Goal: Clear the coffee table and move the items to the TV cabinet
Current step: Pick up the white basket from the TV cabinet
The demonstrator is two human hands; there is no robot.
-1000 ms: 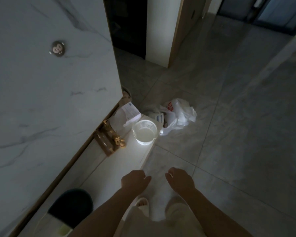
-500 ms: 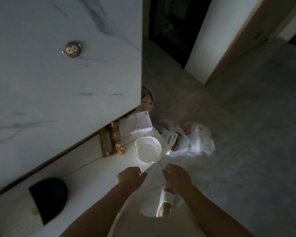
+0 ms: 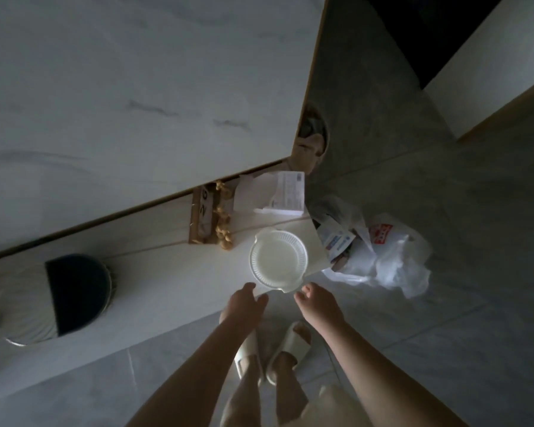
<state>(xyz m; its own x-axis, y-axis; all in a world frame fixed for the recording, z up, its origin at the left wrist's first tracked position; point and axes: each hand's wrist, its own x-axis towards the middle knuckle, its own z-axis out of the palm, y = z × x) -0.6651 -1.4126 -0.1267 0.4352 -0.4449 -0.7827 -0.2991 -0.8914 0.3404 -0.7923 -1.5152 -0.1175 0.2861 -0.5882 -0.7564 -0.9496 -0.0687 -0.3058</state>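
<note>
1. The left hand (image 3: 244, 306) hovers at the near-left rim of the white plastic basket (image 3: 278, 261), its fingers loosely apart and holding nothing. Whether they touch the rim I cannot tell in this dim light.
2. The right hand (image 3: 319, 306) hangs just beside the basket's near tab handle, fingers relaxed and spread, also empty.
3. The basket sits on the low white surface (image 3: 167, 291) of the TV cabinet, close to its front edge and near the end corner. It is round, slotted at the sides, with a small tab handle on each of two opposite sides.
4. I judge it light, stiff and a little slippery, so a pinch on each handle, or on the rim at both sides, looks the safest hold.
5. Behind it lie folded papers (image 3: 285, 195) and a wooden-framed ornament (image 3: 207, 217) with gold trim, against the marble wall panel (image 3: 136, 87).
6. Further left on the surface rests a dark round object (image 3: 74, 291).
7. On the floor (image 3: 444, 180) beyond the cabinet's end lies a crumpled white plastic bag (image 3: 389, 257).
</note>
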